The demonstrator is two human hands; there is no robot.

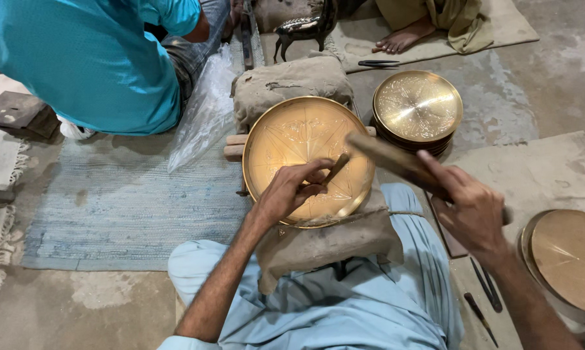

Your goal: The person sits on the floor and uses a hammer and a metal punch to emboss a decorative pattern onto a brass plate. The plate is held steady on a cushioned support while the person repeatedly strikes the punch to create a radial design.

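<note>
A round brass plate [286, 139] with engraved lines leans on a padded cloth cushion [286, 81] and rests on my lap. My left hand [289, 191] pinches a thin chisel [337, 166] whose tip touches the plate's lower right area. My right hand [471, 210] grips a wooden mallet [386, 155], its head raised just above the chisel's upper end. A brownish cloth [331, 243] lies under the plate's lower rim.
A stack of engraved brass plates [417, 107] sits on the floor at the right. Another brass disc [571, 256] lies at far right, with small tools [484, 291] beside it. A person in a turquoise shirt [85, 58] sits at upper left; a bare foot [403, 37] shows at the top.
</note>
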